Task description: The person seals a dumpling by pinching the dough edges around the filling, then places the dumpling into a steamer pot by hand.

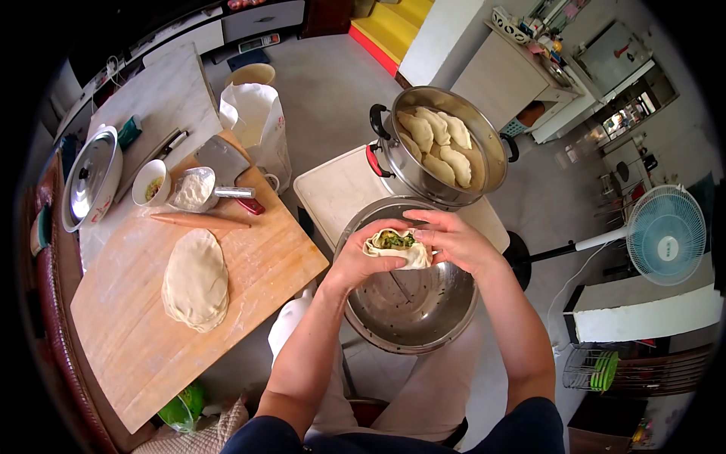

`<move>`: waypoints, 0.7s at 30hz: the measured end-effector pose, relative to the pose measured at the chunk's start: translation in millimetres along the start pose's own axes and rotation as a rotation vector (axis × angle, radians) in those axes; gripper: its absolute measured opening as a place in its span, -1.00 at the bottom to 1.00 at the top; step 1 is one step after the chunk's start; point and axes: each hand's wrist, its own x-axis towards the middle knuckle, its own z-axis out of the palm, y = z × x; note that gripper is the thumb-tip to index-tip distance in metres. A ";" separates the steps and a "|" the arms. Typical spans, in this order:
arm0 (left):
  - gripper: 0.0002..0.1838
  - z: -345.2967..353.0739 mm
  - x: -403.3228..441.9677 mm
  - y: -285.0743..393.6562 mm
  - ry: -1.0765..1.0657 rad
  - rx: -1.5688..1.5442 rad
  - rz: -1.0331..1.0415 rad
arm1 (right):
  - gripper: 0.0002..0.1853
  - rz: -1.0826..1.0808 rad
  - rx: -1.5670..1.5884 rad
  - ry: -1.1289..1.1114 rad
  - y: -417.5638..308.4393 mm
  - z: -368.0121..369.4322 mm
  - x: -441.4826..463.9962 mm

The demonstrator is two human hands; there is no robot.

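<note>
Between my two hands is a half-folded dumpling (399, 248), its green and yellow filling showing at the open top. My left hand (360, 256) cups the wrapper from the left, thumb across the front. On the other side, my right hand (457, 240) grips the dumpling's right end with its fingers. Below them sits a large metal bowl (412, 310) with a thin handle or utensil and scraps of filling inside. Behind, a steel steamer pot (491, 155) holds several folded dumplings (439, 144). A stack of flat dough wrappers (195, 280) lies on the wooden board to the left.
On the wooden board (280, 265) are a rolling pin (198, 221), a cleaver (223, 159) and a bowl of flour (193, 189). A small white bowl (151, 184) and a lid (92, 178) stand farther left. At right is a fan (665, 236).
</note>
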 end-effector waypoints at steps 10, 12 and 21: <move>-0.40 -1.0 0.6 -2.8 -0.017 0.141 0.029 | -0.39 -0.062 -0.129 0.027 9.6 9.9 14.6; -0.40 -1.4 0.7 -1.5 -0.005 0.051 0.015 | -0.39 -0.027 -0.122 0.052 -10.5 10.7 -0.6; -0.44 -8.3 -3.4 2.5 -0.024 -0.302 0.049 | -0.50 -0.269 -0.041 0.258 39.8 -12.6 -11.7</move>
